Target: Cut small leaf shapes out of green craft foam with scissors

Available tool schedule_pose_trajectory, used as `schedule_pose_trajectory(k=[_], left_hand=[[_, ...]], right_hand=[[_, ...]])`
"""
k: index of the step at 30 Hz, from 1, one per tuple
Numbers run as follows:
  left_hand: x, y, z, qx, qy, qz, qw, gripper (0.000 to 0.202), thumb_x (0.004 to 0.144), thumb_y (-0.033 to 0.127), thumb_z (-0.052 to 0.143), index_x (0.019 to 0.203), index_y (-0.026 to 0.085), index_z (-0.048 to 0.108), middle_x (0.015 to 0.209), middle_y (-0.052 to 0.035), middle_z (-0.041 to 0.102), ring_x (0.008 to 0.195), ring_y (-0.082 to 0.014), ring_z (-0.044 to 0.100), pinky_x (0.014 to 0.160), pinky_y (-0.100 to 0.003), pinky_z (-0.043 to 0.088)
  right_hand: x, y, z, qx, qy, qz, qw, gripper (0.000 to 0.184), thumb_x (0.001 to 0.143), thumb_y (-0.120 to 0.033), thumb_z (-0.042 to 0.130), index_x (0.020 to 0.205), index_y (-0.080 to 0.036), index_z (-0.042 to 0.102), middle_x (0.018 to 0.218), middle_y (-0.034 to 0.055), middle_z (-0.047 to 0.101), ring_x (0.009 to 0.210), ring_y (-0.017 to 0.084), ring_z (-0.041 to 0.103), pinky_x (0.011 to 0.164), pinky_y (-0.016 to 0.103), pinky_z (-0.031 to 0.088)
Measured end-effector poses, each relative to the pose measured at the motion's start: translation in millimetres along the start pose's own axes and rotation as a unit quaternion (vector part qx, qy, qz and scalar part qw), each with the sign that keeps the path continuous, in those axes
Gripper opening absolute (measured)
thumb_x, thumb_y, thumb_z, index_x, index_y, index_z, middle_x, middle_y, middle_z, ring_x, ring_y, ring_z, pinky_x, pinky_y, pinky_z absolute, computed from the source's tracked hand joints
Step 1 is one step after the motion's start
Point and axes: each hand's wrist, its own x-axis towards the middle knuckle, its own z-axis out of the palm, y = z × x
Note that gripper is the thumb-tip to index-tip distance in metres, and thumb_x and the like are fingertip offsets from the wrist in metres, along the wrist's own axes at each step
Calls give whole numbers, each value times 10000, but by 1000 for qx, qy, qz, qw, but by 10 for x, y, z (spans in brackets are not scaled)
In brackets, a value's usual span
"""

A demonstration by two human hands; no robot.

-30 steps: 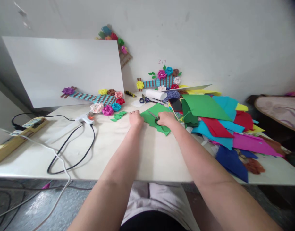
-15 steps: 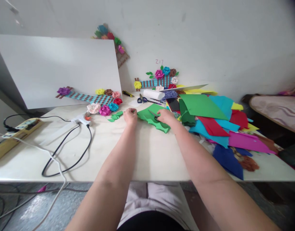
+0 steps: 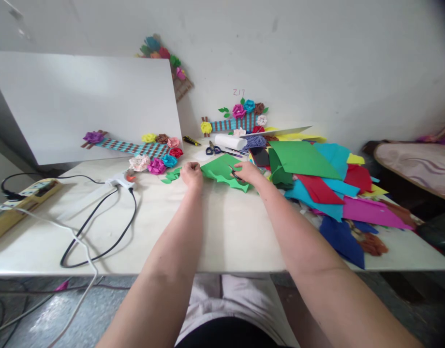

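My left hand (image 3: 191,175) is closed with its fingertips pinched together at the left corner of a green paper sheet (image 3: 219,166). What sits between those fingers is too small to make out. Just left of it, several cut green paper leaves (image 3: 170,176) lie on the table. The sheet's near edge is cut into a wavy, jagged line. My right hand (image 3: 247,173) is wrapped round a small pair of scissors (image 3: 232,170), whose blades point up and left over the sheet. The scissors' handles are partly hidden by the fingers.
Coloured paper sheets (image 3: 305,159) pile up at right. Dark-handled scissors (image 3: 213,149), a paper roll (image 3: 229,141) and a cutter (image 3: 191,141) lie behind. A flower-decorated strip (image 3: 135,147), corded glue gun (image 3: 119,181) and power strip (image 3: 24,205) are at left.
My left hand has shifted slightly left, toward the leaves. The green sheet's jagged near edge sits a little farther from me. My right hand keeps hold of the scissors.
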Motion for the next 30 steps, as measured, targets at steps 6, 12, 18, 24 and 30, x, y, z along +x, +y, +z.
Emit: schedule_pose_trajectory(k=[6,12,18,24,30], left_hand=[[-11,31,-20,29,10,-6,1000,139,727,165,519,741,184,657,837,-63,690,837,-202,604,820,-304,424],[-36,34,-45,15,14,-12,1000,148,729,167,503,735,200,647,833,-54,675,846,-204,604,835,-322,422],[-32,36,-25,-31,15,-35,999,249,756,263,544,968,162,629,938,-88,661,887,-205,607,856,-314,428],[-121,147,-76,-14,15,30,999,344,732,231,564,1067,155,583,1122,-113,613,1094,-241,518,988,-342,358],[-178,206,-37,-53,-60,122,989,585,630,158,621,1205,177,515,1294,-105,524,1263,-267,402,1071,-373,291]], right_hand=[[-21,-52,31,188,-68,-46,979,405,619,-433,750,882,-128,710,596,1,614,454,81,482,444,197,379],[-157,-209,10,215,-91,-62,970,342,483,-147,796,790,-137,645,576,-58,554,504,56,439,481,174,359],[-207,-307,49,358,-85,-71,927,341,514,-94,694,834,-147,586,514,-90,499,466,62,434,471,185,347],[-199,-303,29,441,-22,-49,896,424,529,-163,695,939,-160,586,532,-92,506,497,78,469,497,197,361],[-175,-292,10,499,34,-28,866,524,539,-226,719,1041,-153,588,563,-96,503,530,86,509,565,223,422]])
